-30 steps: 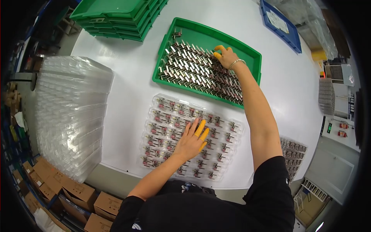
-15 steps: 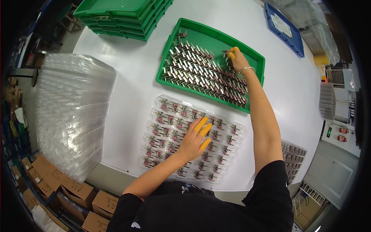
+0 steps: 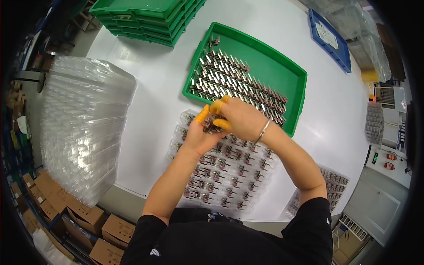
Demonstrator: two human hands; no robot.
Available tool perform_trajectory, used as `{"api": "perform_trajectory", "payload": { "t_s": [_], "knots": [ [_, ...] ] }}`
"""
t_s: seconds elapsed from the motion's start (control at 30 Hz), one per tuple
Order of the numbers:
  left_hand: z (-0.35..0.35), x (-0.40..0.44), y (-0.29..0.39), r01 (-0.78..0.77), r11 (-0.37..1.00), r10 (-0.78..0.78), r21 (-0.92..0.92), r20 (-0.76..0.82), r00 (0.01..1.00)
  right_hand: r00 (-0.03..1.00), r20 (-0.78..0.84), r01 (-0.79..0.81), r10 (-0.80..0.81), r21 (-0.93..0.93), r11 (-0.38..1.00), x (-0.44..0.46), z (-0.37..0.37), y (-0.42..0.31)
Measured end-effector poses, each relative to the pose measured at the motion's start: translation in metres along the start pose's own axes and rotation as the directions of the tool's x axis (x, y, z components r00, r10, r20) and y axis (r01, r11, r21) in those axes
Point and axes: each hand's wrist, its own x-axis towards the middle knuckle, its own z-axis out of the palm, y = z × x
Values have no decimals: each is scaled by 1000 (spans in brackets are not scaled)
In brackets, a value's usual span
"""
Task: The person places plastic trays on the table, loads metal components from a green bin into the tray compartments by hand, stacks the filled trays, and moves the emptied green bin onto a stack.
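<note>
Both hands meet above the near left rim of a green tray, wearing yellow finger covers. A cluster of small metal-shafted parts with reddish bodies, perhaps potentiometers, lies between them. My left hand is closed around the cluster from below and the left. From the right, my right hand curls its fingers over the same parts; its grip is partly hidden. Rows of similar parts stand in the green tray. Below the hands, a clear plastic blister tray holds more of them in its pockets.
A tall stack of clear blister trays stands on the left. Stacked green trays occupy the back left, and a blue tray lies at the back right. Another filled blister tray is beside my right elbow. Cardboard boxes sit below the table.
My right hand has come from the green tray, bringing a cluster of parts toward my left hand. My left hand has risen from the blister tray to meet it.
</note>
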Motion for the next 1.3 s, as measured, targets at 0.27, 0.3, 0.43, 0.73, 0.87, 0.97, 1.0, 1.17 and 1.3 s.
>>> {"api": "perform_trajectory", "payload": {
  "t_s": [0.27, 0.3, 0.43, 0.73, 0.87, 0.97, 1.0, 1.17, 1.3],
  "knots": [
    [-26, -39, 4, 123, 946, -141, -299, -39, 989, 835, -397, -427, 381, -33, 903, 99, -3, 130],
    [-31, -44, 2, 122, 941, -144, -316, -46, 988, 815, -388, -472, 430, -15, 882, 104, 0, 133],
    [-40, -59, 0, 108, 930, -140, -351, -69, 988, 793, -308, -550, 525, 6, 835, 123, 4, 146],
    [-36, -92, -3, 34, 972, -63, -233, -117, 991, 824, -144, -557, 547, -35, 830, 134, 1, 151],
    [-37, -105, -3, 17, 972, -45, -236, -113, 993, 817, -197, -558, 542, -36, 829, 130, 2, 143],
    [-39, -113, -1, -11, 963, -15, -270, -93, 996, 725, -418, -552, 548, 123, 824, 114, 5, 148],
    [-40, -116, -1, -19, 958, -6, -286, -85, 996, 694, -512, -471, 506, 209, 857, 103, 2, 148],
    [-40, -135, -4, -23, 963, 16, -267, -30, 999, 778, -580, -215, 240, 112, 970, -5, 16, 77],
    [-42, -146, -7, -3, 973, 6, -231, 10, 1000, 887, -431, -270, 165, -195, 943, -98, 80, 28]
  ]
}}
